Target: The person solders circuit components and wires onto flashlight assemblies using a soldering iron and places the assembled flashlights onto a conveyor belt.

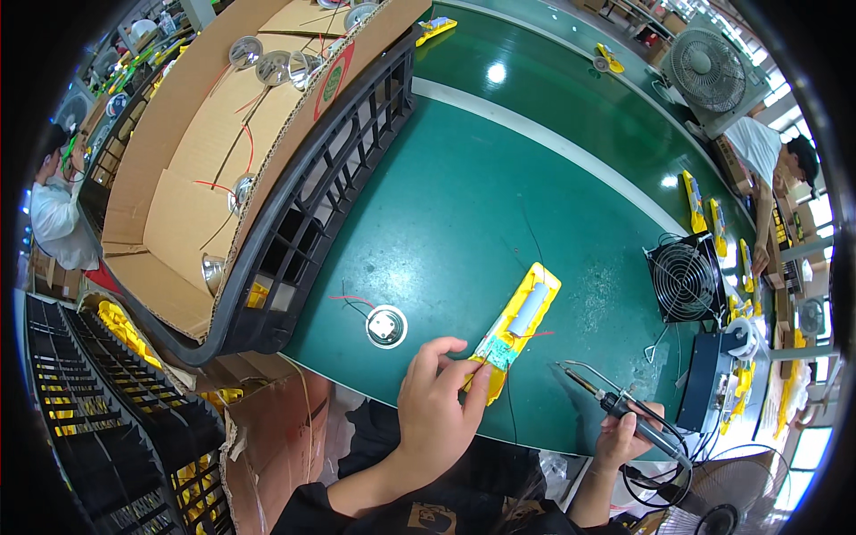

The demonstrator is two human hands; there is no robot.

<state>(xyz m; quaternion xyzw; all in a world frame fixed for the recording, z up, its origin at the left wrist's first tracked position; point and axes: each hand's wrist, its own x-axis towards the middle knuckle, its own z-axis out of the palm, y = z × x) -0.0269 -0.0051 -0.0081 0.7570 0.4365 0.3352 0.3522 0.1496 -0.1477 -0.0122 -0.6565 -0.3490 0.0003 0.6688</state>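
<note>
A yellow plastic flashlight-like housing (547, 278) lies at a slant on the green table. Inside it are a grey-blue cylindrical battery (529, 310) and a small green circuit board (498, 353), with thin red and black wires coming out. My left hand (439, 397) pinches the near end of this housing beside the board. To its right, my right hand (626, 439) is closed around a soldering iron (651, 432), whose tip points up and left, apart from the housing. A round lamp piece (386, 326) with red and black wires lies left of my left hand.
A black crate (312, 232) with a cardboard box (169, 201) of reflector lamps stands at left. A small black fan (685, 278) and a dark box-shaped unit (709, 383) stand at right. Beyond runs a green conveyor (544, 80) carrying yellow housings; a co-worker (767, 160) reaches toward it.
</note>
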